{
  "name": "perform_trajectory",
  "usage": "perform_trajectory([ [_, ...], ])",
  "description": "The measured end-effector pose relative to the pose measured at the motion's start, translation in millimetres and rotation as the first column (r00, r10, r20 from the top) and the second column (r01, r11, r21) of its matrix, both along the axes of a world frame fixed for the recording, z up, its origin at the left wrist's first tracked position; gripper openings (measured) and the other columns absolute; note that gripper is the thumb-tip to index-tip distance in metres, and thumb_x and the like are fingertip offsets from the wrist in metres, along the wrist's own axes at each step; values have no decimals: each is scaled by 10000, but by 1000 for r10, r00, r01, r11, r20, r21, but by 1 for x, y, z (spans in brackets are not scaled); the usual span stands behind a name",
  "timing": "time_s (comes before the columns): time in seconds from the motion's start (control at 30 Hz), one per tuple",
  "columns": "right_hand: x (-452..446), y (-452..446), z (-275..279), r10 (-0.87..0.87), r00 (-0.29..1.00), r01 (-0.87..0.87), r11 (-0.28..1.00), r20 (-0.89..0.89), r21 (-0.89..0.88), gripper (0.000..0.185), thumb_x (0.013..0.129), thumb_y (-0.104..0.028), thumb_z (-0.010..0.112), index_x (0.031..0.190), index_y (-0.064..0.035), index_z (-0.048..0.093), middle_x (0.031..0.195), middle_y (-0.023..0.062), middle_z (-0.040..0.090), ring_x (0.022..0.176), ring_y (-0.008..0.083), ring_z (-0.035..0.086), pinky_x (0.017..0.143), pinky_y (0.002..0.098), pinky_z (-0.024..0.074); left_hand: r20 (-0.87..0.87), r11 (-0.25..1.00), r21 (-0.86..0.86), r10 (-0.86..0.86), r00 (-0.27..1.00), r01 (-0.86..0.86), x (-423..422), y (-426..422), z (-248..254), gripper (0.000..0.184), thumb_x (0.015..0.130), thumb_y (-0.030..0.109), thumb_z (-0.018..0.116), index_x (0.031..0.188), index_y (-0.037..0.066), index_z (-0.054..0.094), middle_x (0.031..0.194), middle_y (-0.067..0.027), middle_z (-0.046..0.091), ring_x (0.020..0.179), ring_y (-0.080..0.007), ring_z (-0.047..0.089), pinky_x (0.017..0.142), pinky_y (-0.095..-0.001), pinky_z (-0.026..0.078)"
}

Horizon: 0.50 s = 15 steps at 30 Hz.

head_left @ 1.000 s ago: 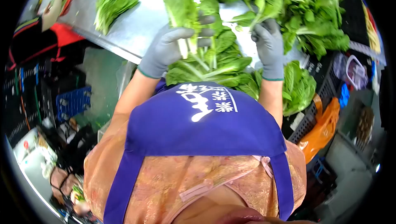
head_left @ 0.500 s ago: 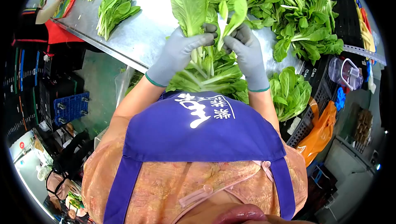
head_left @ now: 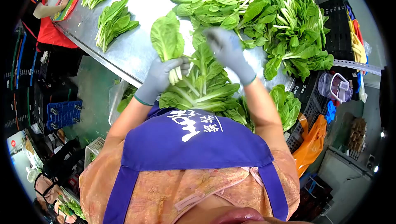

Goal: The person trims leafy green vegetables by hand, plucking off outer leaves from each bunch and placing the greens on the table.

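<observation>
My left hand (head_left: 159,77), in a grey glove, is closed round the pale stems of some leafy greens (head_left: 167,38), their broad leaves pointing up and away from me. My gloved right hand (head_left: 227,48) is over the metal table near the large heap of greens (head_left: 288,30). Motion blurs its fingers, so whether it holds anything is unclear. Just below both hands, against my blue apron (head_left: 194,145), lie more loose greens (head_left: 202,85) with stems and leaves spread out.
Two bunches of greens (head_left: 115,23) lie on the left of the metal table (head_left: 136,52). More greens (head_left: 286,106) are at my right, by black crates (head_left: 305,98), a clear jug (head_left: 332,87) and an orange bag (head_left: 311,145). Another person's arm (head_left: 51,9) shows at far left.
My left hand has moved down and left with the greens. My right hand, which held a small piece of greens beside it, has swung up and left towards the heap.
</observation>
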State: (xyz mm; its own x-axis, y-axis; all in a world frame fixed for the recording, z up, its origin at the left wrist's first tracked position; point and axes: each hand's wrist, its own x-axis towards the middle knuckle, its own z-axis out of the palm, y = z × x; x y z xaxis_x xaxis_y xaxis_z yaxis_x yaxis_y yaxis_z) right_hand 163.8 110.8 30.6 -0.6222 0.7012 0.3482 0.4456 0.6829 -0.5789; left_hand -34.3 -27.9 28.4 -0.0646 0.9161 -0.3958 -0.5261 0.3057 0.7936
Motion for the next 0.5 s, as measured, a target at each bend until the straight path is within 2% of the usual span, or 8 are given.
perform_trajectory([
  [0.03, 2, 36, 3, -46, 999, 43, 991, 23, 126, 180, 914, -113, 588, 1069, -74, 670, 904, 145, 684, 841, 286, 683, 767, 364, 544, -42, 1000, 0, 11, 999, -11, -6, -1, 3, 275, 938, 81, 608, 1160, -79, 580, 976, -127, 662, 824, -182, 670, 695, -296, 551],
  [0.1, 2, 94, 28, -225, 954, 154, 936, 200, 317, 144, 908, -103, 569, 1014, -77, 664, 927, 141, 691, 876, 291, 680, 798, 393, 538, -134, 997, 37, -57, 989, 62, -21, -4, -2, 278, 944, 96, 604, 1154, -83, 574, 879, -92, 626, 731, -146, 612, 641, -270, 498],
  [0.13, 4, 126, 26, -278, 911, 153, 913, 303, 378, 154, 903, -96, 558, 1023, -83, 653, 964, 128, 685, 918, 291, 668, 805, 407, 534, -179, 994, 54, -88, 980, 99, -25, -4, -3, 280, 947, 104, 603, 1151, -85, 570, 831, -74, 607, 684, -127, 583, 614, -257, 472],
  [0.23, 13, 183, 19, -426, 721, 88, 838, 546, 538, 184, 890, -107, 548, 1056, -108, 628, 1037, 108, 667, 1002, 304, 638, 828, 439, 516, -13, 1000, -6, -20, 1000, 20, -18, -3, 10, 275, 956, 116, 591, 1146, -80, 561, 714, -17, 499, 597, -94, 449, 573, -245, 384],
  [0.27, 16, 194, 11, -454, 664, 66, 827, 594, 558, 207, 887, -124, 549, 1082, -133, 618, 1062, 111, 654, 1046, 314, 618, 841, 457, 507, 29, 999, -6, -39, 999, 39, -19, -3, 9, 268, 956, 114, 587, 1143, -75, 559, 702, -10, 482, 593, -91, 435, 574, -247, 381],
  [0.33, 19, 196, 7, -449, 648, 43, 828, 615, 559, 218, 887, -127, 553, 1095, -146, 615, 1078, 110, 647, 1051, 312, 615, 836, 453, 508, 118, 997, -10, -73, 990, 75, -22, -7, 3, 254, 956, 111, 579, 1136, -67, 554, 677, 3, 448, 585, -86, 407, 574, -250, 373],
  [0.5, 20, 177, 23, -392, 549, -31, 873, 738, 487, 224, 876, -127, 579, 1091, -162, 631, 1113, 118, 624, 1052, 303, 614, 832, 437, 512, 165, 996, -5, -86, 983, 88, -21, -9, 0, 232, 952, 106, 566, 1122, -51, 557, 685, 0, 455, 589, -92, 415, 569, -259, 365],
])
